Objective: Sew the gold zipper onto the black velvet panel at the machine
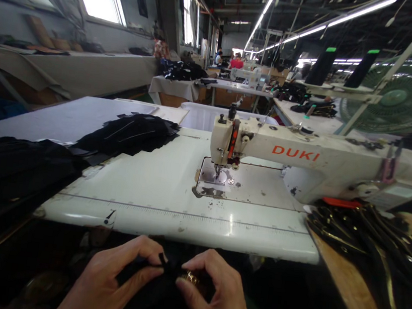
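While DUKI reads clearly in orange-red caps on the arm of the sewing machine (pixel 260 143), numbers on the ruler scale (pixel 183 215) along the front of the white table (pixel 150 182) are too small to make out, and the dark mark (pixel 109 217) near its left end isn't legible. Left hand (pixel 112 276) has thumb and index pinched on a black fabric piece (pixel 172 269), which sits between both hands, just off the table's near edge. Right hand (pixel 221 289) has thumb and index closed on a gold-coloured ridged piece (pixel 190 276) right beside the fabric; its other fingers are hidden.
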`<state>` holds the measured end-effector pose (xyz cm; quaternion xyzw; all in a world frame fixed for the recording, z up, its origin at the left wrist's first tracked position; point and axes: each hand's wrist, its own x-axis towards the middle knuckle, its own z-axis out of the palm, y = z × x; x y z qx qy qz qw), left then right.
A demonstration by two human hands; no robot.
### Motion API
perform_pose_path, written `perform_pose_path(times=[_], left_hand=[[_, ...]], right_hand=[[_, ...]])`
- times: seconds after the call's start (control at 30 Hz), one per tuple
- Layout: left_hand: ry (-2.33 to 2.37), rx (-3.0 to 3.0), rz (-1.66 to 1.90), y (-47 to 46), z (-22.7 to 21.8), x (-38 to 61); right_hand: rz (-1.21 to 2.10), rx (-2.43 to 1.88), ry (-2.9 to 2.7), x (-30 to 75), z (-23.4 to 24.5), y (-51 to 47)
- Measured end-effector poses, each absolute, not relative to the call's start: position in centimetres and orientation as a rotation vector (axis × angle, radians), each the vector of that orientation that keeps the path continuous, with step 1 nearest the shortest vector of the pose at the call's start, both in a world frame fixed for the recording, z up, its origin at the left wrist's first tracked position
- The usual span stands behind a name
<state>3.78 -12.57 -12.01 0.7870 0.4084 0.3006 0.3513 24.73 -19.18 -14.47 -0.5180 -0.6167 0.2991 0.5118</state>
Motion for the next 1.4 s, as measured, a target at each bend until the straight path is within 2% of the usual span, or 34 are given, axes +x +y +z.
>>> perform_pose_path(times=[0.5,0.7,0.93,1.17,1.4], left_hand=[[1.117,1.899,0.752,-13.1,-11.3,4.0],[1.049,2.042,0.708,-12.7,-11.0,3.6],[1.155,1.866,0.799,-13.1,-12.1,3.5],[1.111,1.908,0.926,-13.4,-12.5,3.7],[0.999,1.987,0.714,-13.1,-12.7,3.7]], right_hand=[[0.833,-1.28,-1.534,25.0,-14.2,-19.4],[0.702,-1.229,-1.69,25.3,-14.7,-19.4],[0.455,-1.144,-1.758,25.0,-15.3,-19.5],[0.451,-1.14,-1.768,24.9,-15.0,-19.6],[0.473,-1.136,-1.718,24.6,-13.9,-19.9]])
